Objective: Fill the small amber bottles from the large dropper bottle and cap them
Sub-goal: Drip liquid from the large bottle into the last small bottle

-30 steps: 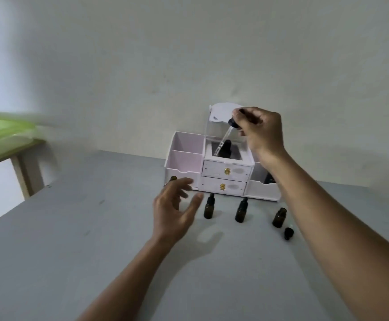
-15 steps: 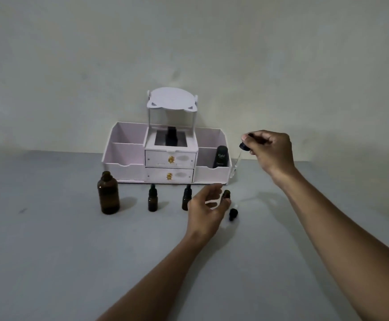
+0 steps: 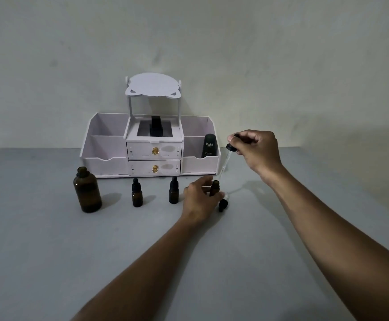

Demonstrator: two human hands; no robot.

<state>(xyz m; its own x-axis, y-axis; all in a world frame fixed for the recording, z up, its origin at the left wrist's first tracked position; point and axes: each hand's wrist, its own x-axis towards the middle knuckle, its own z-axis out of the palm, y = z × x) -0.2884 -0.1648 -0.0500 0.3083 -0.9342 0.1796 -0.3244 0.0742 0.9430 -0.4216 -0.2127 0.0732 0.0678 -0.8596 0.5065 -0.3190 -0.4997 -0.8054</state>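
Head view looks down on a grey table point(image 3: 49, 262) set against a pale wall. At the back of it stands a white organiser point(image 3: 105, 163) with open side bins, two small drawers in the middle and a raised shelf on top. A large amber bottle point(image 3: 87, 191) stands uncapped and upright in front of the organiser's left end. The right hand point(image 3: 256, 150) hangs above the table beside the organiser's right end, its fingers and thumb pinching the black bulb of a dropper point(image 3: 226, 161) whose glass tube slants down and to the left. The left hand point(image 3: 200, 200) rests low on the table with fingers and thumb curled round an open small bottle point(image 3: 214, 187), which stands upright; the dropper's tip is just beside its mouth. A black tube point(image 3: 209, 145) marked Kahf stands in the organiser's right front bin. Two capped small bottles point(image 3: 137, 193) point(image 3: 173, 191) stand in a row between the large bottle and the left hand. A loose black cap point(image 3: 223, 205) sits on the table just by the left thumb.
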